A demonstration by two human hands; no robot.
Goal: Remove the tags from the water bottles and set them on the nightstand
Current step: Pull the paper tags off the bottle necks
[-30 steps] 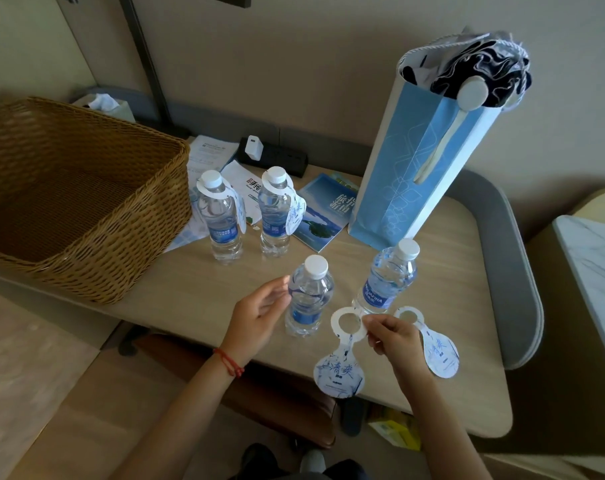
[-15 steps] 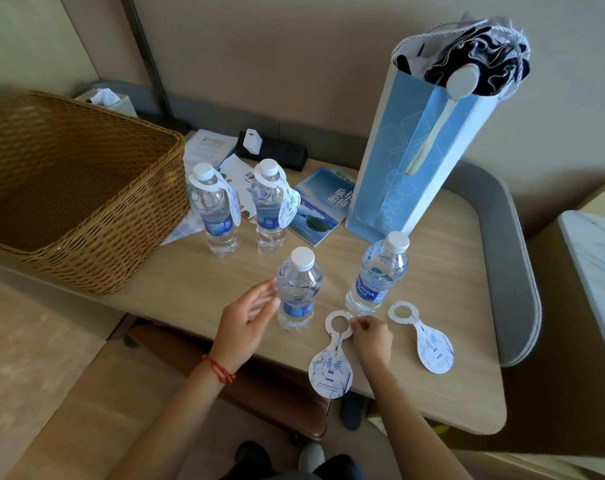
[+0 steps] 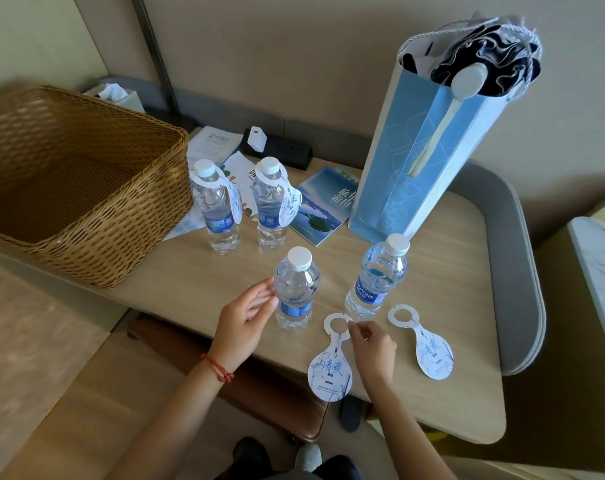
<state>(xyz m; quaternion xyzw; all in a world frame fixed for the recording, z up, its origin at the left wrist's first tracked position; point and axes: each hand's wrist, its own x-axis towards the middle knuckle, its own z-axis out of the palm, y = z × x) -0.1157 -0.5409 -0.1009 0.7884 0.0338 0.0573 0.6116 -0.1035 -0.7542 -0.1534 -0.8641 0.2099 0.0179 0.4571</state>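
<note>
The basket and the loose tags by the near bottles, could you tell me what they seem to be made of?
The basket looks like woven wicker or rattan: tan strands in a visible braided weave, matte. The two loose tags look like thin printed card, possibly coated: flat, white with blue print, cleanly cut ring holes. The right hand pinches the nearer one.

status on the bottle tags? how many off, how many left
Done: one tag lies flat on the nightstand, and both front bottles have bare necks. In hand: the right hand pinches the second tag by its ring, at the tabletop. Left: the two back bottles are still tagged.
</note>
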